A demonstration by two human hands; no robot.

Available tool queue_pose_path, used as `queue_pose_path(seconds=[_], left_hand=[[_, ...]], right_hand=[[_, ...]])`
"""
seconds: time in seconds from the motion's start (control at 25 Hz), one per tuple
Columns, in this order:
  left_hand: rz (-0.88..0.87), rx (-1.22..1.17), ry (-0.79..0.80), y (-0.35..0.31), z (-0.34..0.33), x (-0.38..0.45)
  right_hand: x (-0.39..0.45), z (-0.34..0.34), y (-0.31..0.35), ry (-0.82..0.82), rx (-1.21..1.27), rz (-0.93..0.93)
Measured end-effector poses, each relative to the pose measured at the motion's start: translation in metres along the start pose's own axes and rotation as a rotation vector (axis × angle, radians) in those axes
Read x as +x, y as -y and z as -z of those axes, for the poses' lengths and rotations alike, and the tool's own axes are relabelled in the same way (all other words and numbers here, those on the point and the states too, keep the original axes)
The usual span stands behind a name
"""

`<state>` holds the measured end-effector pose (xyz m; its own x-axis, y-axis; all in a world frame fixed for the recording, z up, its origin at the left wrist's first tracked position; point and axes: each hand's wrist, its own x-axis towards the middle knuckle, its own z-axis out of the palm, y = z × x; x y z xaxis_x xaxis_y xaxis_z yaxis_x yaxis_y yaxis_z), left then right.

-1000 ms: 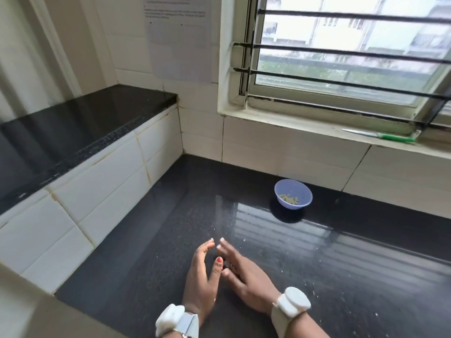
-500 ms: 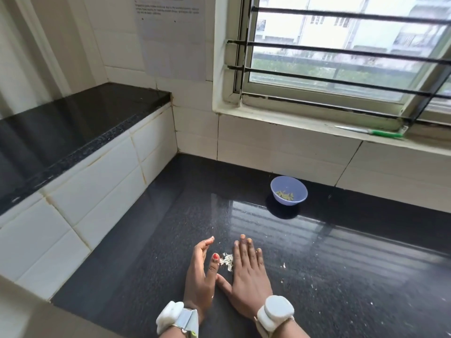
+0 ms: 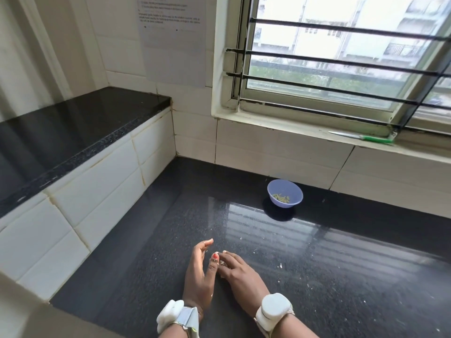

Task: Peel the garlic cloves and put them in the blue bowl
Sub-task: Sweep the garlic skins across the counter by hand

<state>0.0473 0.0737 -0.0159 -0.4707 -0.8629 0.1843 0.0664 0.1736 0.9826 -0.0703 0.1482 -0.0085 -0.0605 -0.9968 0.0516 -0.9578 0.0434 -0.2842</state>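
Both hands sit low on the glossy black speckled stone counter, touching at the thumbs. Left hand stands on its edge, fingers straight and relaxed, holding nothing; red-painted thumbnail points forward. Right hand lies palm down just right of it, fingers curled in over a small pale clump of garlic skin or clove wedged between its fingertips and the left thumb. Looks like a pinch or a gathering scrape; can't tell which.

Key relation: small round blue plastic bowl is ahead and to the right of both hands, well apart, against the white tiled wall. Right hand is the nearer one, clear straight path across the counter. Bowl already holds a few yellowish peeled garlic cloves.

Hard to read:
- the clump is mostly covered by right fingertips; clove vs. loose peel undecidable, no long axis visible
- no unpeeled cloves visible anywhere on the counter
- white flecks scattered right of the right hand, probably skin bits
- forearms cut off by the bottom edge

My read: either final clove or cleanup of peel.
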Motion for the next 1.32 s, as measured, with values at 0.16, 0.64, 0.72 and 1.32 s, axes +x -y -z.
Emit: queue_pose_path(seconds=[0.16,0.64,0.72,1.32], left_hand=[[-0.006,0.021,-0.010,0.001,0.002,0.000],[-0.068,0.179,0.018,0.002,0.001,0.001],[-0.069,0.181,0.014,0.002,0.000,0.002],[0.450,-0.786,-0.312,-0.068,0.036,-0.048]], right_hand=[[-0.007,0.005,0.002,-0.106,-0.111,0.036],[0.002,0.018,0.029,-0.152,-0.196,-0.288],[-0.001,0.014,0.028,-0.217,-0.206,-0.257],[-0.018,0.062,0.053,-0.318,2.003,-0.859]])
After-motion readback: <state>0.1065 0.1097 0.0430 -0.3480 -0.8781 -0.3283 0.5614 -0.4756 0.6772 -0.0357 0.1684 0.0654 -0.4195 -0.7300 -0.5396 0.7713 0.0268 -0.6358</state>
